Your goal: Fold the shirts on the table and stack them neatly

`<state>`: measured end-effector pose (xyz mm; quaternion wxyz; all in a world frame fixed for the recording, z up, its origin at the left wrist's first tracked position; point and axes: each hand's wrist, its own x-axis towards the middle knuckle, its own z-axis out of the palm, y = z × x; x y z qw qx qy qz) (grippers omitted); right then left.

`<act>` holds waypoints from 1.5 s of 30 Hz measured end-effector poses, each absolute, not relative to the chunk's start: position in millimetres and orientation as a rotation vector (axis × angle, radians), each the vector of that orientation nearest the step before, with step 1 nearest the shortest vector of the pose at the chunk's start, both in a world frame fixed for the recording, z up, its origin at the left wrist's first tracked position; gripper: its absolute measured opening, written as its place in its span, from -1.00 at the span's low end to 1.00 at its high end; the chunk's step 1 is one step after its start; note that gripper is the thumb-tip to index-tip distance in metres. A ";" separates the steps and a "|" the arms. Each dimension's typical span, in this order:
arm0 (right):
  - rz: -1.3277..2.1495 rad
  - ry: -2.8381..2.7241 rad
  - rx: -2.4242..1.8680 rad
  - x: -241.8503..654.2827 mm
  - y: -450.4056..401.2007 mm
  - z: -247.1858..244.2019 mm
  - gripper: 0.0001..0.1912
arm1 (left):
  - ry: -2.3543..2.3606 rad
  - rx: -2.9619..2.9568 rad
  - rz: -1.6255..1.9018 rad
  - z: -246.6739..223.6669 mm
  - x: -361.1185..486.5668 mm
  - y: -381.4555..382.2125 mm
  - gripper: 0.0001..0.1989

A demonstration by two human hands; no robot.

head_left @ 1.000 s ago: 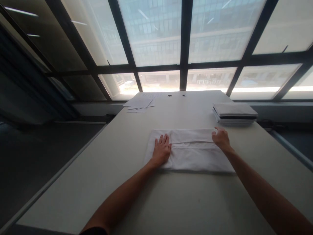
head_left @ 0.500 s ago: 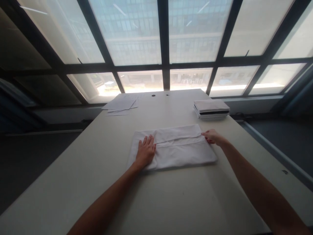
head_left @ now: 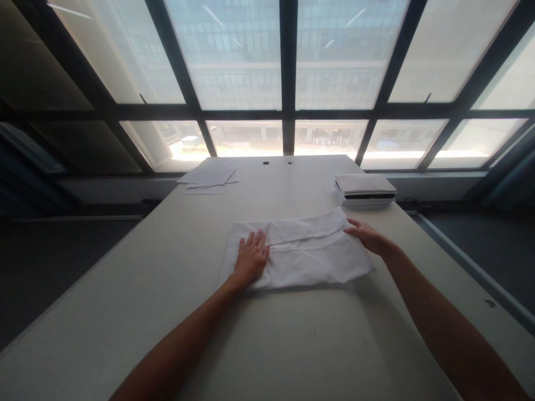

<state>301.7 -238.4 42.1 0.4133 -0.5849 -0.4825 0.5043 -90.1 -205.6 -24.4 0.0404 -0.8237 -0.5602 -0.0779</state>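
Observation:
A white folded cloth (head_left: 309, 262), perhaps a garment, lies on the table in front of me, with a lengthwise overlap running across its middle. My left hand (head_left: 252, 259) rests flat on its left part, fingers spread. At the right end, my right hand (head_left: 368, 235) pinches the cloth's edge between thumb and fingers. That end is raised slightly off the table and its fabric is creased and bent. The underside of the cloth is hidden.
A white table (head_left: 137, 289) stretches toward tall windows. Several loose paper sheets (head_left: 211, 175) lie at its far left. A stack of folded cloths (head_left: 365, 189), white with a dark layer, stands at the far right. Two small holes (head_left: 266, 163) are near the far edge.
My right hand has lifted the right end of the cloth a little, and the fabric there has bent. My left hand stays pressed on the left part. The view has shifted slightly.

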 end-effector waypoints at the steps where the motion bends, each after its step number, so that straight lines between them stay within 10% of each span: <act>1: 1.265 -1.213 -1.448 295.0 -236.5 45.4 -0.45 | -1.714 -2.525 -0.240 -24.5 -90.3 -205.8 -0.47; 11: 0.881 -1.427 -1.757 171.1 -208.9 55.7 -0.30 | -1.728 -2.522 -0.230 -22.6 -88.9 -207.4 -0.45; 19: 0.502 -1.878 -2.052 83.7 -210.0 17.1 -0.56 | -1.727 -2.534 -0.276 -24.5 -89.8 -206.2 -0.44; 35: 0.376 -1.795 -1.418 192.5 -293.5 -12.0 -0.52 | -1.642 -2.783 -0.892 10.6 -59.2 -159.6 -0.53; 40: 0.316 -2.172 -1.349 205.5 -328.4 -24.5 -0.16 | -1.651 -3.064 -0.555 31.1 -5.0 -96.1 -0.51; 45: 0.159 -2.210 -1.410 191.7 -330.0 -31.1 -0.27 | -1.760 -3.356 -0.227 44.5 15.2 -64.9 -0.46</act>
